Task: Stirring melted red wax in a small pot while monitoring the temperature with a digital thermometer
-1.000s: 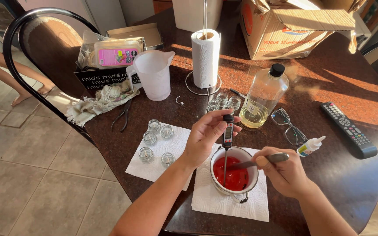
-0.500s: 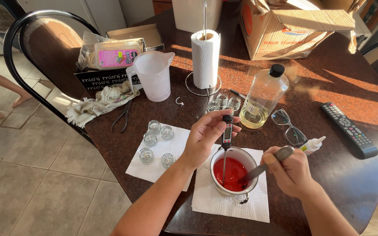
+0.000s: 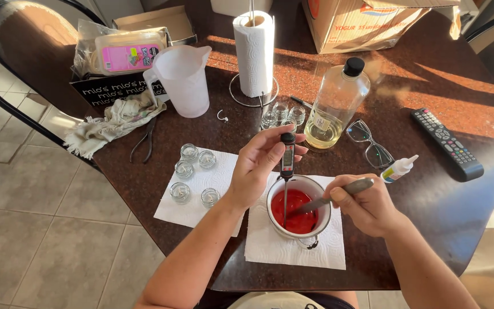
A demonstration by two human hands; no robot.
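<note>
A small white enamel pot (image 3: 321,197) holds red liquid (image 3: 295,209) and stands on a white paper towel (image 3: 281,252) near the table's front edge. My left hand (image 3: 255,166) pinches a black digital probe thermometer (image 3: 287,157) upright, its thin metal probe dipped in the red liquid. My right hand (image 3: 367,206) grips a metal spoon handle (image 3: 350,187), and the spoon end reaches into the pot from the right.
Several small glass cups (image 3: 192,171) sit on a second paper towel (image 3: 195,209) at left. Behind stand an oil bottle (image 3: 335,106), glasses (image 3: 370,143), a dropper bottle (image 3: 398,169), a remote (image 3: 447,143), a paper towel roll (image 3: 254,54), a plastic jug (image 3: 181,80), pliers (image 3: 144,140) and a cardboard box (image 3: 367,23).
The view has shifted so everything sits higher and further left. My right hand has swung the spoon round in the pot. The bare legs at left are out of view.
</note>
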